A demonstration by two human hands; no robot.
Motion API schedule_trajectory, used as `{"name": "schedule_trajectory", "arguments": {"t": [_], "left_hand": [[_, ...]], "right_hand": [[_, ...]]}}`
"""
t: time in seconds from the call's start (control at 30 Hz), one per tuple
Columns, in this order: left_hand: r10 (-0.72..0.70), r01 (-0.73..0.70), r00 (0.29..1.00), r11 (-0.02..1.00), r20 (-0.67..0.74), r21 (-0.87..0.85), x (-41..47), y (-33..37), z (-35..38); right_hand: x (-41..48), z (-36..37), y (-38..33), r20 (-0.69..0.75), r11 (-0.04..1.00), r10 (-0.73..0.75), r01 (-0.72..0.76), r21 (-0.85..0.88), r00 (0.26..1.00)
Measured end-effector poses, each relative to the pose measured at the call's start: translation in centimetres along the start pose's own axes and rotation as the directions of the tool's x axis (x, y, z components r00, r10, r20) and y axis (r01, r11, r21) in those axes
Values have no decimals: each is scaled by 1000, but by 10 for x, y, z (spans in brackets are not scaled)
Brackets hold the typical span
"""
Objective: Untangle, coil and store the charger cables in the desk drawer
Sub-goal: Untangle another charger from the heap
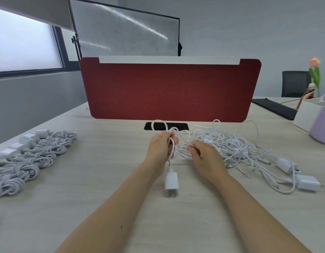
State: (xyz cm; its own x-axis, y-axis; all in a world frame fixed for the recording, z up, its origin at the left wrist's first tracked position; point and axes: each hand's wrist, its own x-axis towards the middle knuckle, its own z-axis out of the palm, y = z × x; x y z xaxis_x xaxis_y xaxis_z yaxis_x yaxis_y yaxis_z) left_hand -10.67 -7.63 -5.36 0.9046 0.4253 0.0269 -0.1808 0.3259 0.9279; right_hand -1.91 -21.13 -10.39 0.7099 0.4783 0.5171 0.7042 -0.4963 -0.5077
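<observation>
My left hand (160,147) grips a few loops of a white charger cable (173,141) above the desk; its white plug adapter (171,183) hangs below the hand, just over the desktop. My right hand (205,156) pinches the same cable a little to the right. That cable runs on into a tangled heap of white cables (231,145) with adapters (308,182) at the right. A row of several coiled white cables with adapters (35,154) lies at the left. No drawer is in view.
A red felt divider (169,90) stands across the far side of the wooden desk (103,179), with a black cable port (178,126) at its foot. A purple container (322,123), a white box (304,114) and a tulip stand at the right.
</observation>
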Motion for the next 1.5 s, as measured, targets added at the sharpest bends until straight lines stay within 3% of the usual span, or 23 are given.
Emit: {"name": "schedule_trajectory", "arguments": {"t": [0.13,0.23,0.3,0.37,0.43,0.53,0.67,0.8,0.97,1.1,1.2,1.3,1.4,1.5], "left_hand": [[32,-131,945,949,-325,-287,11,18,-18],[56,-177,866,964,-497,-200,16,20,-39],[47,-123,839,987,-542,-106,17,16,-47],[26,-21,865,1000,-502,15,17,11,-46],[4,55,928,988,-374,147,14,4,-37],[-26,63,988,968,-150,245,6,-9,-19],[-18,27,999,958,-34,284,1,-14,-9],[46,-56,998,949,40,309,-1,-16,-7],[137,-162,986,923,95,350,1,-25,-9],[236,-233,970,855,52,464,6,-26,-12],[275,-238,961,877,-29,416,5,-22,-10],[286,-203,938,910,-193,360,10,-15,-14],[231,-154,908,960,-349,235,22,0,-34],[77,17,942,962,-328,272,25,-1,-46]], "right_hand": [[7,-3,19,-36,979,139,-143,-147,990],[7,-3,21,-52,959,168,-176,-222,984],[7,-4,21,-72,961,180,-191,-201,981],[6,-6,20,-89,974,147,-160,-159,985],[4,-7,15,-113,979,71,-91,-185,991],[1,-6,1,-143,976,-51,18,-218,988],[-4,2,-15,-61,940,-208,182,-287,976],[-7,6,-27,118,934,-138,169,-316,983],[-10,1,-31,128,935,-64,104,-339,990],[-13,1,-34,127,936,-97,134,-327,987],[-14,3,-35,78,969,-117,131,-211,990],[-13,1,-29,134,981,-38,62,-181,990],[-9,-8,-12,135,970,131,-99,-222,982],[-9,-13,-5,79,955,192,-168,-244,978]]}}
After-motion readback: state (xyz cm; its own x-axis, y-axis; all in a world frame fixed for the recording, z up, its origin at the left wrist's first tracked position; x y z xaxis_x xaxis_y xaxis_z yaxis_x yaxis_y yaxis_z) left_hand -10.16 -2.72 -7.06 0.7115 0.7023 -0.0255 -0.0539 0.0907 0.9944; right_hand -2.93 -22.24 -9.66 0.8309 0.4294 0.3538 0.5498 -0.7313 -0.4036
